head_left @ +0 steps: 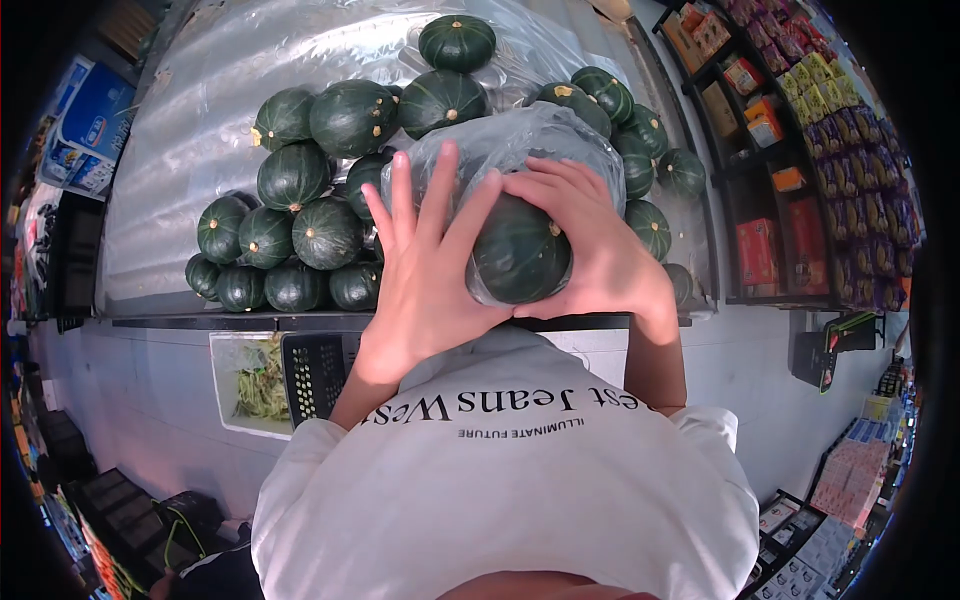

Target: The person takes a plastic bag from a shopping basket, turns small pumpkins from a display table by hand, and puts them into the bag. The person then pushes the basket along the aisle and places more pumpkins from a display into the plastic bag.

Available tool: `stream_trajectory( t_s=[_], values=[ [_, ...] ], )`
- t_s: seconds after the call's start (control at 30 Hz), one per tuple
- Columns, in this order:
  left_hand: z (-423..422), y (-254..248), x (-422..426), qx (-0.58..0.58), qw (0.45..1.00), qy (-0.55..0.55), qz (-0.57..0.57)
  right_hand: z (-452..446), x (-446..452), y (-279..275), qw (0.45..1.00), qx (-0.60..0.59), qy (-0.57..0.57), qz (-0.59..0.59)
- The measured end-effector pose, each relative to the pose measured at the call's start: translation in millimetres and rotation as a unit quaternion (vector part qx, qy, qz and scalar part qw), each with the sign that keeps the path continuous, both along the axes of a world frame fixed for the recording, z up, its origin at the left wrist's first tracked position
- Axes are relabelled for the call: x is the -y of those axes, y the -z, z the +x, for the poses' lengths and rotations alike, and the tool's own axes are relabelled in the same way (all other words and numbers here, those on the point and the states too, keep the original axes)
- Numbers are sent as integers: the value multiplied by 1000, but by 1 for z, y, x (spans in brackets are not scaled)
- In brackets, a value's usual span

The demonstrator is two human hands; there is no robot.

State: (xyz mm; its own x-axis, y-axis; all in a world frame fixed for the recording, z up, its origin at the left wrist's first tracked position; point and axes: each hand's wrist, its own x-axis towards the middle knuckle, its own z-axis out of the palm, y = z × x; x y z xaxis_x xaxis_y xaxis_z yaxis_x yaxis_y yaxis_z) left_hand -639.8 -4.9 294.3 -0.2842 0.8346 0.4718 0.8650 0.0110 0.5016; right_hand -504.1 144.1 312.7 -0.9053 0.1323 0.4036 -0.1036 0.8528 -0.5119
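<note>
A dark green squash point(520, 250) sits between my two hands, close to the front edge of the display, with clear plastic film around it. My left hand point(430, 250) lies along its left side, fingers spread and pointing away from me, thumb toward the top of the squash. Curved round the right side and far edge, my right hand point(600, 245) grips the squash. A crumpled clear plastic bag point(520, 135) spreads out behind it. More squashes are piled to the left point(327, 232) and right point(650, 228) of my hands.
The display top point(180, 130) is covered in shiny film. Below its front edge stand a white box of greens point(250, 382) and a black crate point(313, 375). Shelves of packaged goods point(760, 250) line the right side; blue packages point(98, 112) are at left.
</note>
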Motion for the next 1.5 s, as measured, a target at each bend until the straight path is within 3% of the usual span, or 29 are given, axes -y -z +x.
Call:
stream_trajectory(
  t_s=[0.13, 0.17, 0.27, 0.33, 0.47, 0.6, 0.67, 0.73, 0.8, 0.83, 0.93, 1.0, 1.1, 1.2, 1.3, 1.5],
  values=[
    [-9, -5, -8, -92, 985, 146, 24, -4, -4, 5, 999, -40, -11, 7],
    [-12, -4, -11, -22, 980, 194, 31, -3, -5, 7, 999, -47, -10, 8],
    [-23, -6, -16, 16, 961, 274, 42, 0, -8, 10, 998, -64, -3, 4],
    [-22, -4, -27, 79, 948, 295, 84, 3, -9, 9, 998, -67, -1, -6],
    [-23, -4, -49, 135, 940, 288, 125, 6, -14, 16, 982, -92, 25, -161],
    [-24, -9, -62, 201, 932, 284, 104, 0, -22, 17, 955, -132, 66, -256],
    [-23, -14, -67, 272, 910, 299, 91, -5, -23, 15, 926, -162, 93, -329],
    [-23, -18, -72, 342, 884, 312, 73, -10, -22, 11, 871, -224, 47, -434],
    [-26, -17, -86, 280, 901, 319, 93, -13, -23, 9, 794, -250, 4, -554],
    [-28, -17, -92, 257, 910, 309, 100, -18, -20, 6, 788, -285, -12, -545],
    [-31, -23, -111, 185, 938, 274, 108, -30, -24, -3, 669, -341, -36, -659],
    [-25, -34, -120, 240, 928, 260, 114, -39, -30, -6, 639, -344, -40, -687],
    [-25, -38, -128, 146, 957, 188, 166, -46, -37, -8, 603, -326, -50, -726],
    [-24, -39, -129, 81, 974, 153, 144, -40, -45, -1, 601, -304, -101, -732],
    [-18, -36, -123, 18, 976, 154, 152, -35, -38, 1, 639, -329, -66, -693],
    [-14, -20, -118, 74, 961, 175, 200, -32, -40, 17, 672, -369, -30, -641]
  ],
)
